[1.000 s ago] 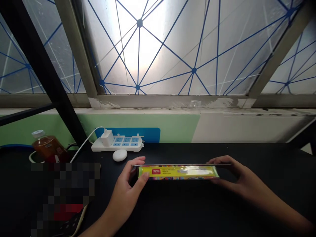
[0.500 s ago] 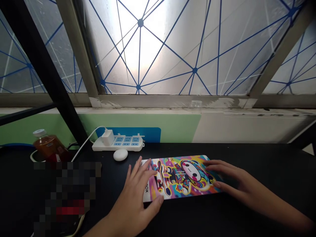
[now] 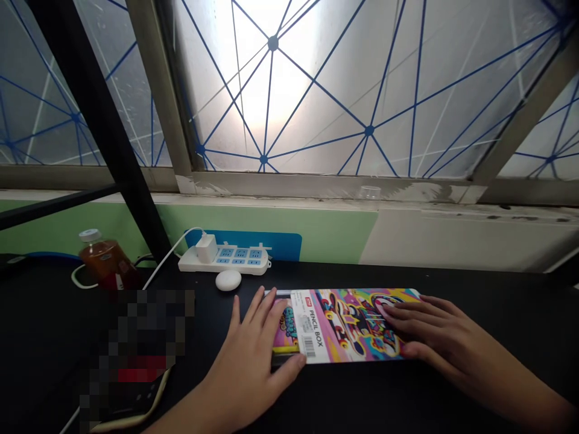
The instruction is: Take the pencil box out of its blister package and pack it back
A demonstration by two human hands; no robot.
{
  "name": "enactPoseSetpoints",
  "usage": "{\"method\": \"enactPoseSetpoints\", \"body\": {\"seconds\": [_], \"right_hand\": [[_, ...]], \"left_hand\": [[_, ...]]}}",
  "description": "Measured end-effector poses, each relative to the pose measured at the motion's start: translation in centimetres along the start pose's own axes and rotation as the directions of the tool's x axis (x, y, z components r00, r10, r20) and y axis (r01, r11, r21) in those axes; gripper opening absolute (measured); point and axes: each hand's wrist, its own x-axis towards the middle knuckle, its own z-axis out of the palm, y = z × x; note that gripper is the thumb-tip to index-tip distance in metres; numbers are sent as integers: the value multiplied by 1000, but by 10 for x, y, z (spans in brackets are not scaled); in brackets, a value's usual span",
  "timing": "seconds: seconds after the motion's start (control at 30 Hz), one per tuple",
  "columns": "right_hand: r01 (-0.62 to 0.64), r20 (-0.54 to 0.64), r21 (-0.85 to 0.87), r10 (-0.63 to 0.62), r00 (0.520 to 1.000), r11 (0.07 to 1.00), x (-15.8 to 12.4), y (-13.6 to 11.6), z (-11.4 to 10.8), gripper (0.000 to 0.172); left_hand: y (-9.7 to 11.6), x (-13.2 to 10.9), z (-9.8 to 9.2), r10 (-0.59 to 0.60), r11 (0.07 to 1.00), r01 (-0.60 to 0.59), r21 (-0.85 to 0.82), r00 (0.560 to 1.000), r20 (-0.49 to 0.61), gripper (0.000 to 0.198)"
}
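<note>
A brightly printed cardboard sleeve, lettered "PENCIL BOX" with a barcode at its left end, lies flat on the black desk. From its left end sticks out part of a pencil box with a pink and yellow picture on its lid. My left hand grips this bared end, with fingers at the far edge and thumb at the near edge. Across the sleeve's right part rests my right hand, fingers over the top and thumb at the near side, holding it. That hand covers the printed figure's face.
Behind the box stand a white power strip with a plugged-in charger and a white oval object. At left are a bottle of amber drink and a partly blurred phone. A window rises behind the desk.
The sleeve has slid right relative to the pencil box, baring the box's left end. My right hand has moved further onto the sleeve. The view has shifted slightly.
</note>
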Motion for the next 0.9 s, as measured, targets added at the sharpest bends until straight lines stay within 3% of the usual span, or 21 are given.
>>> {"method": "enactPoseSetpoints", "body": {"seconds": [0.1,0.23,0.33,0.47,0.53,0.6,0.73,0.8,0.9], "right_hand": [[38,-80,-52,-42,996,998,4,-19,2,58],[179,-4,-57,-180,984,982,20,-66,11,95],[198,25,-52,-197,980,979,23,-68,15,84],[107,-42,-81,-111,993,991,11,-33,10,49],[54,-66,-90,-60,996,994,6,-21,7,42],[39,-75,-101,-47,996,994,6,-22,7,53],[97,-42,-87,-101,994,991,16,-40,20,94],[114,-15,-76,-115,993,991,19,-40,26,89],[114,-5,-81,-115,993,990,11,-18,31,75]], "left_hand": [[4,1,-2,42,999,-41,26,999,-26,66],[12,1,-4,140,989,-140,45,990,9,63],[15,1,-6,134,990,-137,39,989,57,66],[15,4,-13,85,994,-91,61,993,86,74],[14,5,-15,68,994,-75,75,994,91,78],[13,5,-14,59,995,-64,76,996,68,77],[12,5,-9,70,995,-70,67,998,6,75],[12,5,-9,71,993,-72,93,997,20,75],[12,5,-13,51,985,-61,160,997,62,74]]}}
